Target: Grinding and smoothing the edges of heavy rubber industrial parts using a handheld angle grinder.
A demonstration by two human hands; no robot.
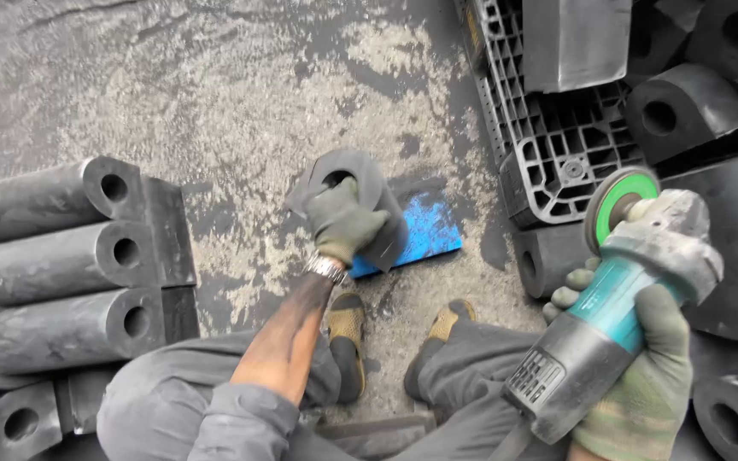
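Fingers of my left hand [341, 220], gloved in green, are clamping over the top of a black rubber block [354, 205] with a round hole through it. I am steadying that block on end on a blue board [424, 232] lying flat on the concrete floor [215, 94], just ahead of my sandalled feet. My right hand [642, 376], gloved too, is wrapping tight around the body of an angle grinder [612, 294], its green-backed disc [618, 205] tilting up and well apart from the block. Along the floor's left edge, more black blocks [61, 273] are lying stacked on their sides. At the far right corner, a black plastic pallet [548, 137] is carrying others.
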